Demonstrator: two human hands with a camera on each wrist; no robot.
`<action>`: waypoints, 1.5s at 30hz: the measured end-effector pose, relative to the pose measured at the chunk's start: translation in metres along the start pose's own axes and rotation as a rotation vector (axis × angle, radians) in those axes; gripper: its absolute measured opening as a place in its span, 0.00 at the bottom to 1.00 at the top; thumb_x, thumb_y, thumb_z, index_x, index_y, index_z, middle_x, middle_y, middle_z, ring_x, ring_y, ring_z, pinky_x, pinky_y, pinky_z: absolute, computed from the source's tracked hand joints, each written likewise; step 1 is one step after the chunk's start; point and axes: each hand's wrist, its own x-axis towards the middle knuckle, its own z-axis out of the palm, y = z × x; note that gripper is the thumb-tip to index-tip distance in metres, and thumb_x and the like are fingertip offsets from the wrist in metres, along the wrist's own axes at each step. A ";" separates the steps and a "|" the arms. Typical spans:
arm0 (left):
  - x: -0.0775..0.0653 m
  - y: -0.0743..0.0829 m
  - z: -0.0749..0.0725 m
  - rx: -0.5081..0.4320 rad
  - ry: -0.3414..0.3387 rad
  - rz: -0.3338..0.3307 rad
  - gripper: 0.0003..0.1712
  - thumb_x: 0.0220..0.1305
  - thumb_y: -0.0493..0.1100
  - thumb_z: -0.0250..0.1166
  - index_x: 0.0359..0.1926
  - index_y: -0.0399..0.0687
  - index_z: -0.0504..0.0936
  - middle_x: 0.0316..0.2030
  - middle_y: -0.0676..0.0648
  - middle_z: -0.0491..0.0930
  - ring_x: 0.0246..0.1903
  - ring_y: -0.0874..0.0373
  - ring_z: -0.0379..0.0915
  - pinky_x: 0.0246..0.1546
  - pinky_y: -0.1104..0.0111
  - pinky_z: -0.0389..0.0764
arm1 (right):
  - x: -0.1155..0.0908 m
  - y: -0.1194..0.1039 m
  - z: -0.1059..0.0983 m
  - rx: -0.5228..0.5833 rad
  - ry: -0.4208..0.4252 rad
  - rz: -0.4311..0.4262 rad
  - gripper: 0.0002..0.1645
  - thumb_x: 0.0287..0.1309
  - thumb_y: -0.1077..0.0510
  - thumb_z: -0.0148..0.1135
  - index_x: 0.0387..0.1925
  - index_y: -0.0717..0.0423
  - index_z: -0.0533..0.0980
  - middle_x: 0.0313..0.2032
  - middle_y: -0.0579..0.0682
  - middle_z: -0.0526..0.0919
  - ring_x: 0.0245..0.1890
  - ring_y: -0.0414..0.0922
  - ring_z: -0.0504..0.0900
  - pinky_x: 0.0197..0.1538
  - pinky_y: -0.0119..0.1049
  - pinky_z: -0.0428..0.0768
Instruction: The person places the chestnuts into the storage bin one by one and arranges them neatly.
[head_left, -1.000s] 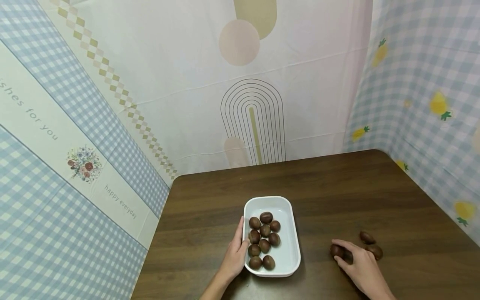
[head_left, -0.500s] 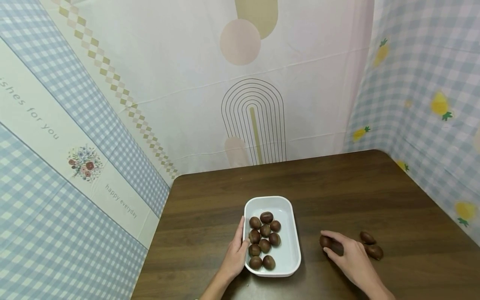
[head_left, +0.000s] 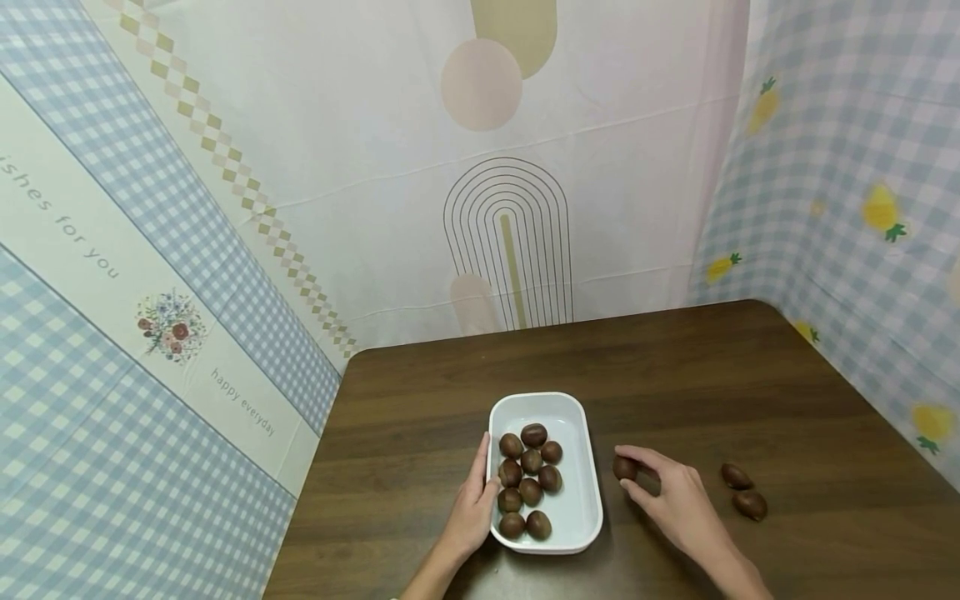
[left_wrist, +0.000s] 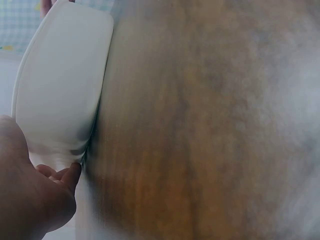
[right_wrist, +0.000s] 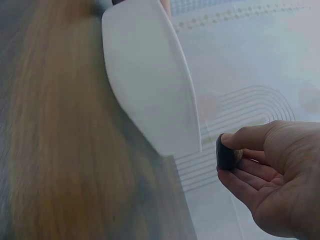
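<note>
A white rectangular baking dish (head_left: 577, 517) stands on the table with several brown chestnuts (head_left: 531, 492) lying in its left part. My left hand (head_left: 468, 508) grips the dish's left side, thumb at the rim and fingers along the outer wall; in the left wrist view the hand (left_wrist: 40, 190) is at one end of that wall. Just right of the dish, my right hand (head_left: 675, 500) pinches one chestnut (head_left: 624, 467) between thumb and fingers. The right wrist view shows this chestnut (right_wrist: 227, 154) at the fingertips, apart from the dish wall.
Two more chestnuts, one (head_left: 736, 476) behind the other (head_left: 750, 504), lie on the dark wooden table (head_left: 675, 367) to the right of my right hand. Patterned cloths (head_left: 622, 192) hang behind and at both sides of the table.
My right hand has moved left with the chestnut, from beside the two loose ones to close by the dish. The left hand and the dish stay where they were.
</note>
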 end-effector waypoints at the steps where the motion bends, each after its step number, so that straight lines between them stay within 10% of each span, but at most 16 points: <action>1: 0.000 0.000 0.000 0.001 0.000 0.001 0.42 0.80 0.36 0.52 0.87 0.59 0.50 0.80 0.43 0.60 0.76 0.46 0.61 0.75 0.58 0.60 | 0.001 -0.002 0.002 0.004 0.002 -0.007 0.30 0.45 0.72 0.83 0.53 0.55 0.87 0.47 0.47 0.91 0.45 0.48 0.90 0.48 0.45 0.87; 45: 0.001 -0.001 -0.001 -0.002 -0.004 0.011 0.41 0.80 0.36 0.52 0.87 0.55 0.50 0.80 0.42 0.61 0.74 0.45 0.63 0.73 0.55 0.64 | 0.003 -0.064 0.081 -0.121 -0.221 -0.020 0.21 0.41 0.73 0.82 0.39 0.60 0.85 0.41 0.51 0.86 0.42 0.53 0.88 0.45 0.50 0.87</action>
